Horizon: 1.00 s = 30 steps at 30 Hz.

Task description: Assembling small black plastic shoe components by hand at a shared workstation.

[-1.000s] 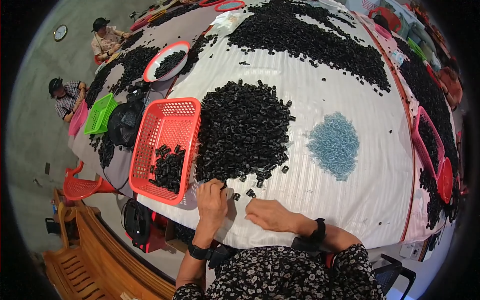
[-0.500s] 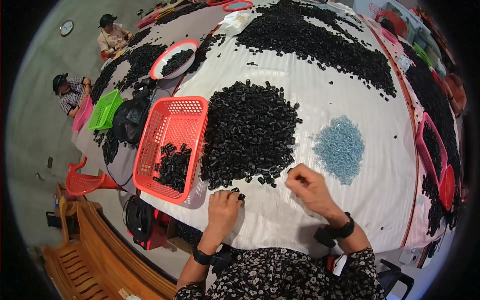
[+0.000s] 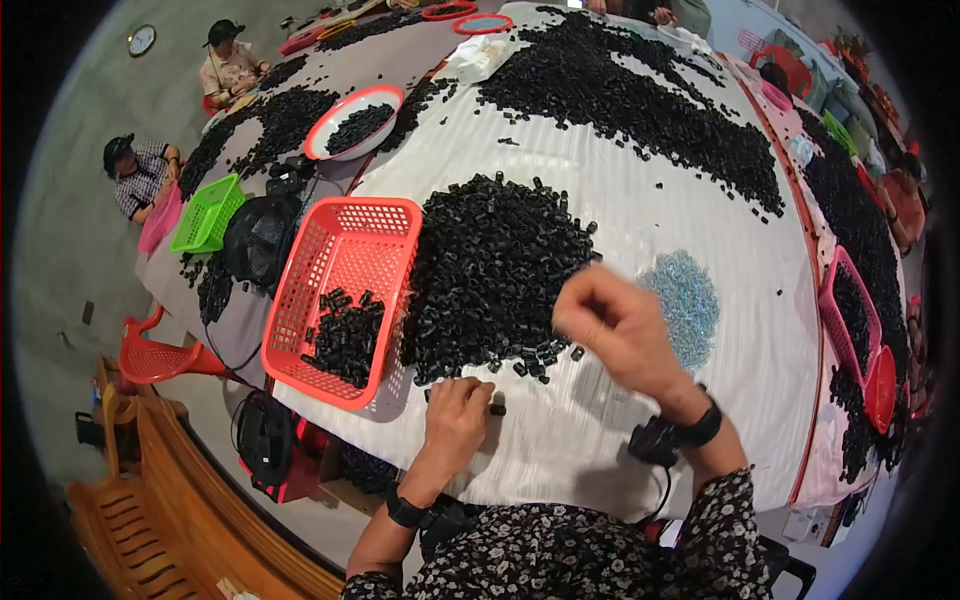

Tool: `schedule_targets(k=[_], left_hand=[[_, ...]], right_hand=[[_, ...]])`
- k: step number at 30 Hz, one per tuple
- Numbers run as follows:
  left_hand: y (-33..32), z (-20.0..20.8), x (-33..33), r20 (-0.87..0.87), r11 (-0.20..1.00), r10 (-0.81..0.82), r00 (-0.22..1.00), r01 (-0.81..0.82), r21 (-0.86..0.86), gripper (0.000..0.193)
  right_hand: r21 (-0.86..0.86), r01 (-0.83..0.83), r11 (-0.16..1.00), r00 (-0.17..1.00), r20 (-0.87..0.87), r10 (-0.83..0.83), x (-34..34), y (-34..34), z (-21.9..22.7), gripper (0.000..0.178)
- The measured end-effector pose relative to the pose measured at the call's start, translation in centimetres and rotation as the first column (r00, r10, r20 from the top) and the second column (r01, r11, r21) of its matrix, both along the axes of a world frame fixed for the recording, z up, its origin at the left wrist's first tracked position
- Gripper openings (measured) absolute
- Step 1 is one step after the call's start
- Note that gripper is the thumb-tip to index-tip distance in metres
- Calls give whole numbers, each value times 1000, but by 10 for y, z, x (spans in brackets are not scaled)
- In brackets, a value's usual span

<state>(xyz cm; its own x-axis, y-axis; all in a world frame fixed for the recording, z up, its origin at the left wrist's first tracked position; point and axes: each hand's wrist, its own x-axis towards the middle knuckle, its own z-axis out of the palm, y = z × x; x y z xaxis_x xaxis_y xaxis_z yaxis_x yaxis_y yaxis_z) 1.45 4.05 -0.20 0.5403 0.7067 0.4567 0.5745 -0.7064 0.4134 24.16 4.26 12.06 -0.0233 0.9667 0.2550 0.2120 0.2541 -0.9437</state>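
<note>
In the head view, read with 12 o'clock at the top edge, a small black piece point(image 3: 497, 409) lies on the white cloth point(image 3: 740, 420) at the 2 o'clock side of the left hand point(image 3: 458, 420). It is a short tube on its side, its long axis running roughly from 9 to 3 o'clock; its near end is partly covered by the hand.

The left hand comes in from 7 o'clock, its fingers aimed at 12 to 1 o'clock. They are bent and kept close together, with the tips down by the cloth. The black piece shows right beside them; whether it is pinched or only touched cannot be told.

The right hand point(image 3: 618, 325) is at 2 o'clock from the left one, its forearm reaching in from 5 o'clock. Its fingers are curled in toward the thumb and blurred, so what they hold, if anything, cannot be told. A loose black tube point(image 3: 577, 353) shows at its 8 o'clock.

At 12 o'clock from the left hand is the heap of black pieces point(image 3: 500, 270), lying every which way. The pale blue heap point(image 3: 692, 320) sits at 3 o'clock from the right hand, longest from 12 to 6. The red basket point(image 3: 318, 387) stands at 10 to 11 o'clock from the left hand, its length running from 7 to 1, with black pieces toward its near end.
</note>
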Motion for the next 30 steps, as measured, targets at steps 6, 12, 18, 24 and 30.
schedule_targets(k=[6, 12, 18, 24, 30], left_hand=[[20, -1, 16, -155, 998, -69, 985, 69, -6, 39], [11, -8, 46, -188, 961, -275, 943, 273, -37, 33], [13, -13, 56, -272, 959, -281, 920, 265, -95, 20], [3, -16, 39, -185, 972, -224, 957, 205, -116, 23], [-8, -19, 27, -215, 964, -265, 940, 250, -94, 21]], right_hand=[[-69, -75, 995, 997, 20, 77, -5, -30, -14, 7], [-40, 55, 998, 993, -107, -59, 11, -43, -18, 9], [-95, 43, 995, 995, -90, -52, 9, -49, -25, 9], [-187, 73, 980, 984, -145, -101, 10, -50, -38, 9], [-235, 27, 972, 968, -235, -84, -6, -47, -48, 7]])
